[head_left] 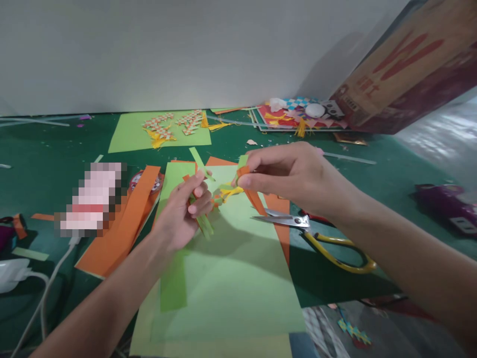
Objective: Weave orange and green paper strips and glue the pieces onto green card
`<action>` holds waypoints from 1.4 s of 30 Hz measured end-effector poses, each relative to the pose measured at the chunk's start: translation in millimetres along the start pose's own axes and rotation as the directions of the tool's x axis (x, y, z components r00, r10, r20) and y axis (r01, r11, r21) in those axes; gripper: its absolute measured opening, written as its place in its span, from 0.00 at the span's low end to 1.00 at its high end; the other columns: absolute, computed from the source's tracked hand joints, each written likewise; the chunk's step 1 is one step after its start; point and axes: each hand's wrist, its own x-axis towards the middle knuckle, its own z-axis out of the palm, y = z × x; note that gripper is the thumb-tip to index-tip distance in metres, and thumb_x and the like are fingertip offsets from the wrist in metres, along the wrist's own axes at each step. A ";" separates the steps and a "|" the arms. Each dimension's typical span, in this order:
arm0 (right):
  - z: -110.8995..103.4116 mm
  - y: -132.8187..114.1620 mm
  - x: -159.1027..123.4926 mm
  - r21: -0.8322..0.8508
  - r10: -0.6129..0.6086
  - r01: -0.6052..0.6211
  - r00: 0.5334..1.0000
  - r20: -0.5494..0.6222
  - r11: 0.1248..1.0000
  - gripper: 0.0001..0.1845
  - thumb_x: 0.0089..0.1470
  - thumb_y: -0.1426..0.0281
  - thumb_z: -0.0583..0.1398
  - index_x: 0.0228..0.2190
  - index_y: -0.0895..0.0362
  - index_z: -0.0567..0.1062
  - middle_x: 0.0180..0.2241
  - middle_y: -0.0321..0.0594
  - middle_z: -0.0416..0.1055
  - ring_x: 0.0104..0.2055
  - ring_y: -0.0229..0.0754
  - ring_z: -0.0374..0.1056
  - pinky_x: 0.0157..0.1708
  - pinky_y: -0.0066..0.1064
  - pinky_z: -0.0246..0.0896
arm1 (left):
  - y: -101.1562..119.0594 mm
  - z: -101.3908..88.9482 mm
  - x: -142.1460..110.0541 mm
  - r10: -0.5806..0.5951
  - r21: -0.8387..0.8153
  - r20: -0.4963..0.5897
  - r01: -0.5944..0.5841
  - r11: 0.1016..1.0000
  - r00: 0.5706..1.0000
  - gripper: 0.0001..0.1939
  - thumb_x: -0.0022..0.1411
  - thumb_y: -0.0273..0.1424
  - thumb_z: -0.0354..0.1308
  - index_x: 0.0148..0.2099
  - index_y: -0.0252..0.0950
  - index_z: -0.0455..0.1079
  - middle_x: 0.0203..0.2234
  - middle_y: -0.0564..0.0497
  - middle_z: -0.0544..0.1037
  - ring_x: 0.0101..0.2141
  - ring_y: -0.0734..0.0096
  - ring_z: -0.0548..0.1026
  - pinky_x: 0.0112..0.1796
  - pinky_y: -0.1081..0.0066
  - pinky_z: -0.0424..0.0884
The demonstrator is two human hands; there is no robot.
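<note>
My left hand is closed around several narrow green and orange paper strips, whose ends stick out above and below the fingers. A green strip rises past its thumb. My right hand pinches the bent end of an orange paper strip and a green one between thumb and fingers. Between the hands, a small orange-and-green woven piece with a yellow tassel shows in part. Light green paper sheets lie below both hands. Open scissors with yellow-and-black handles rest under my right wrist.
Orange paper strips and a blurred-out phone with a white cable lie at left. Woven pieces with yellow tassels sit on a green sheet behind. A brown paper bag leans at back right, beside a pile of paper crafts.
</note>
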 end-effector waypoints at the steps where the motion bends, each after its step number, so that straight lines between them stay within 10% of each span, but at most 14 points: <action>1: -0.2 0.2 -0.5 -0.001 0.002 -0.002 1.000 -0.002 1.000 0.14 0.50 0.62 0.63 0.20 0.55 0.69 0.21 0.33 0.62 0.24 0.33 0.56 0.22 0.29 0.49 | 0.2 0.0 0.0 -0.003 0.006 0.005 0.003 1.000 1.000 0.21 0.63 0.30 0.58 0.18 0.33 0.59 0.10 0.62 0.54 0.11 0.88 0.49 0.14 0.83 0.49; 13: 8.6 5.2 11.2 -0.033 -0.063 0.060 0.992 -0.106 0.998 0.14 0.49 0.62 0.64 0.20 0.57 0.71 0.21 0.33 0.64 0.24 0.31 0.56 0.22 0.27 0.49 | -8.8 -1.5 -2.2 0.049 0.206 0.084 -0.065 0.976 0.995 0.10 0.52 0.29 0.64 0.25 0.32 0.67 0.20 0.55 0.67 0.22 0.82 0.67 0.15 0.83 0.48; 26: 28.9 18.2 20.7 0.053 0.025 -0.019 0.993 -0.118 0.998 0.15 0.46 0.60 0.64 0.21 0.60 0.73 0.24 0.34 0.66 0.20 0.28 0.58 0.20 0.25 0.52 | -0.7 2.4 -2.2 -0.010 0.122 -0.088 0.021 0.992 0.996 0.02 0.47 0.26 0.54 0.26 0.33 0.65 0.19 0.53 0.68 0.19 0.76 0.69 0.12 0.81 0.50; 37: 32.3 20.1 26.0 -0.118 -0.005 -0.004 0.997 -0.074 0.993 0.05 0.45 0.76 0.60 0.20 0.59 0.73 0.28 0.35 0.69 0.30 0.32 0.62 0.32 0.26 0.56 | -5.3 -5.7 -1.8 0.032 0.403 0.178 -0.103 0.909 0.983 0.12 0.52 0.35 0.60 0.25 0.32 0.65 0.18 0.52 0.69 0.20 0.77 0.70 0.13 0.82 0.46; 42: 11.4 21.2 21.9 0.098 0.085 -0.079 0.995 -0.058 0.992 0.12 0.52 0.62 0.58 0.31 0.58 0.76 0.29 0.36 0.71 0.29 0.32 0.62 0.27 0.24 0.55 | -2.0 8.9 -3.6 0.056 0.464 0.216 -0.154 0.872 0.975 0.20 0.56 0.39 0.61 0.21 0.34 0.59 0.10 0.62 0.52 0.12 0.86 0.53 0.16 0.81 0.48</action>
